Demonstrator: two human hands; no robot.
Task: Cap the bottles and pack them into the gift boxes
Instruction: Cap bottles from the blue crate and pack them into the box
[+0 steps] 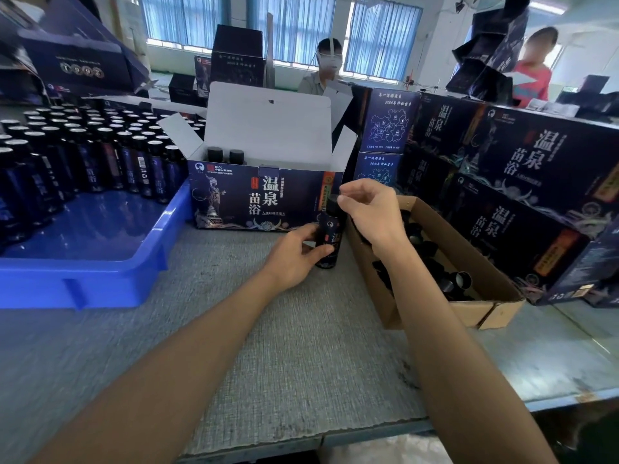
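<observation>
The open box (pixel 264 195) stands on the table (pixel 318 346) with its lid flap raised. Two capped bottles (pixel 223 155) stand upright in its left end. The bottle (pixel 330 241) stands upright on the table just in front of the open box's right corner; whether the two touch cannot be told. The left hand (pixel 294 254) grips the bottle's lower body, fingers curled behind and thumb across the front. The right hand (pixel 368 209) is above it, thumb and fingertips closed in a pinch on the black cap (pixel 333 199) at the bottle's top; whether the cap is fully seated cannot be told. Right of the open box, a brown carton (pixel 469 311) holds loose caps (pixel 459 281). Left of the open box, a blue tray (pixel 100 279) holds rows of upright bottles (pixel 100 152). Behind and right of the open box, closed boxes (pixel 522 155) are stacked.
</observation>
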